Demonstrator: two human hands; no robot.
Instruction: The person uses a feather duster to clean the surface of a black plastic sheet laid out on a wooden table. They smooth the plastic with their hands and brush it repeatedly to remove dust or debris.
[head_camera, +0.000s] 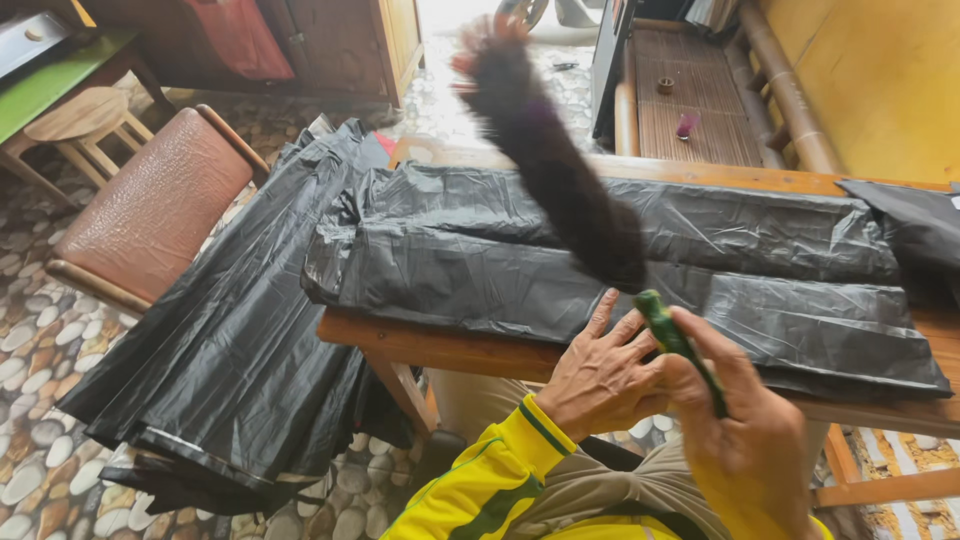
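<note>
Duster (560, 170) upright above both hands, green handle clasped in right hand (745, 440), left hand (600, 375) steadying it.
</note>
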